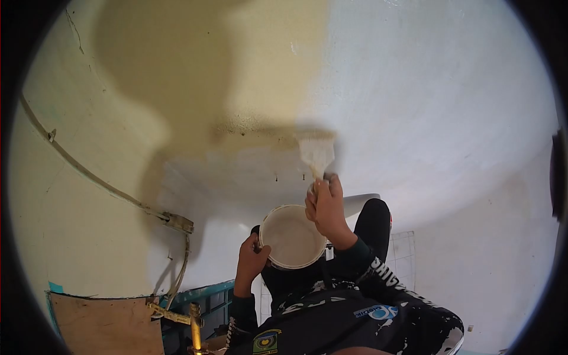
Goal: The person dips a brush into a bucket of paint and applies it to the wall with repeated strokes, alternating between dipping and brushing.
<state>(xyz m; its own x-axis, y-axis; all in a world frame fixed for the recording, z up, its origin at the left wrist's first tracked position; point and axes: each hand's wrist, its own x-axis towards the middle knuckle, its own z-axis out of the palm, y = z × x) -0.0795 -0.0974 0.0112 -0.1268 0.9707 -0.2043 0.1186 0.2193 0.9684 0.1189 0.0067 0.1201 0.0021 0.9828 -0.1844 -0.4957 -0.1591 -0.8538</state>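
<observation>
My right hand is wrapped round the handle of a wide paintbrush, whose pale bristles lie against the wall. White paint covers the wall to the right of the brush, while the yellowish older coat shows above and to the left. Lower down, my left hand grips the rim of a round bucket in front of my body, thumb over the edge. The inside of the bucket is coated whitish.
A cable runs down the left wall to a small box. Below stand a brown board and a brass-coloured pipe. Two nails stick out under the brush. A dark object hangs at the far right.
</observation>
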